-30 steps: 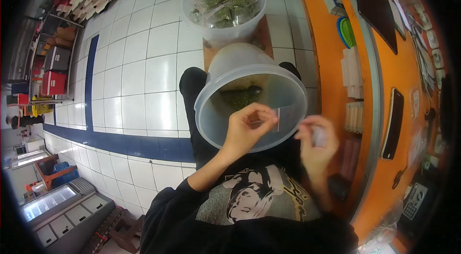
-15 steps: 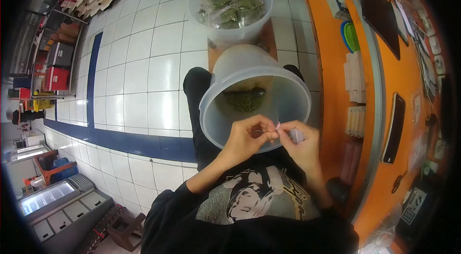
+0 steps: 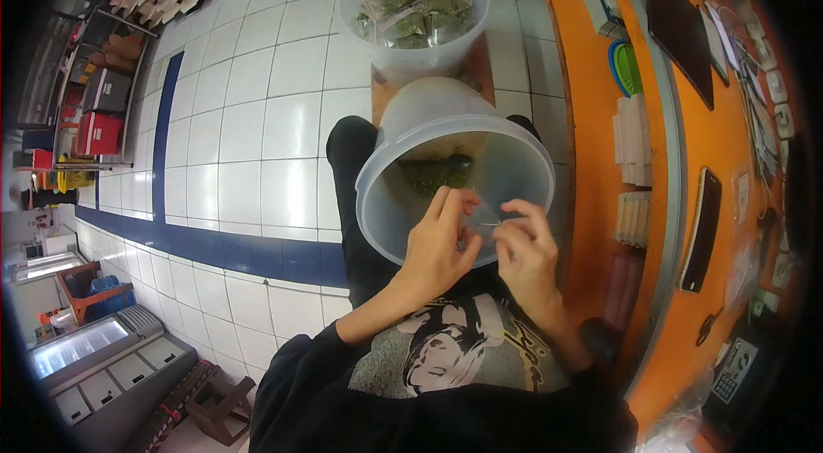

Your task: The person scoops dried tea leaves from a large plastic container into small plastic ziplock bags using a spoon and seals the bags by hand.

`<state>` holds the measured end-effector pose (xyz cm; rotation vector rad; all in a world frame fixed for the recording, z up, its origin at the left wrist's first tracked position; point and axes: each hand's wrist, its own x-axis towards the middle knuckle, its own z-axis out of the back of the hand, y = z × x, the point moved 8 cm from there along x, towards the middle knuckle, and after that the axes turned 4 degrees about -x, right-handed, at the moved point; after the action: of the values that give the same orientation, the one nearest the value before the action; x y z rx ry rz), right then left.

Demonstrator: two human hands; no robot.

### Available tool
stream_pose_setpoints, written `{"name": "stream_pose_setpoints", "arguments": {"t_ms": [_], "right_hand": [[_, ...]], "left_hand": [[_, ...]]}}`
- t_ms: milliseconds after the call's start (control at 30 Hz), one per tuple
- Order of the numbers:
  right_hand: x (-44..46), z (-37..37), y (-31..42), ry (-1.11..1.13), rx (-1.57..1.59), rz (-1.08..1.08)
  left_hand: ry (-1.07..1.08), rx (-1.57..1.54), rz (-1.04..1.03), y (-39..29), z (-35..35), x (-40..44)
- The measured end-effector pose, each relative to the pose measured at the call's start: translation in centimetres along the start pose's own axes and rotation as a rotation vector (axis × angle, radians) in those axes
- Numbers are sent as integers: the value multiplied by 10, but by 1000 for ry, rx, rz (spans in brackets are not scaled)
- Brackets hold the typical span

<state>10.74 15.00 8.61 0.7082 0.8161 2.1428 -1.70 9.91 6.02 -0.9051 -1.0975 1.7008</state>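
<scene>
A small clear zip bag (image 3: 485, 225) is between my hands over the near rim of a tilted translucent bucket (image 3: 370, 170). My left hand (image 3: 439, 240) is at the bag's left side, thumb and fingers curled around its edge. My right hand (image 3: 530, 252) grips the other side, with its index finger raised. The bag is so transparent that its outline and the exact finger contacts are hard to make out. Inside the bucket lie green dried leaf bits (image 3: 420, 179) and a dark scoop-like tool (image 3: 458, 163), partly hidden behind my left fingers.
Beyond stands a second translucent bucket (image 3: 351, 21) holding several filled bags of green leaf (image 3: 417, 3). To the right, an orange counter (image 3: 664, 299) carries a phone-like dark object (image 3: 702, 230) and a tablet (image 3: 677, 29). White floor tiles (image 3: 249, 127) extend to the left.
My hands have moved apart from a close pinch together, and their fingers have spread around the bag. The bag's edge now shows between them. The buckets stay in place.
</scene>
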Motion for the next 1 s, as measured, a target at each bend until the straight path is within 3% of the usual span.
{"name": "stream_pose_setpoints", "arguments": {"t_ms": [100, 133, 200, 267, 400, 467, 500, 567, 633, 700, 767, 800, 1000], "right_hand": [[-4, -12, 3, 76, -97, 168], [-2, -10, 3, 78, -98, 171], [1, -16, -8, 204, 45, -15], [2, -21, -2, 244, 78, -6], [19, -27, 12, 239, 307, 55], [45, -31, 2, 154, 296, 72], [61, -32, -7, 64, 284, 93], [88, -79, -25, 139, 243, 75], [101, -154, -60, 311, 47, 167], [104, -217, -93, 512, -287, 127], [97, -253, -121, 422, -342, 127], [98, -254, -121, 336, -395, 117], [74, -260, -117, 437, -627, 339]], "left_hand": [[21, -14, -115, -9, 8, 3], [72, 113, -330, -29, 10, 2], [114, 245, -540, -42, 11, -7], [269, 423, -590, -29, -2, -18], [201, 316, -575, -10, 18, -28], [8, 227, -385, -6, 49, -29], [9, 224, -386, -9, 58, -34], [-138, 96, -343, -12, 92, -43], [-267, -407, -332, 13, 111, -50], [-318, -387, -327, 7, 126, -48], [-398, -334, -330, 7, 136, -49], [-404, -334, -329, 9, 138, -49], [-369, -449, -262, 33, 131, -37]]}}
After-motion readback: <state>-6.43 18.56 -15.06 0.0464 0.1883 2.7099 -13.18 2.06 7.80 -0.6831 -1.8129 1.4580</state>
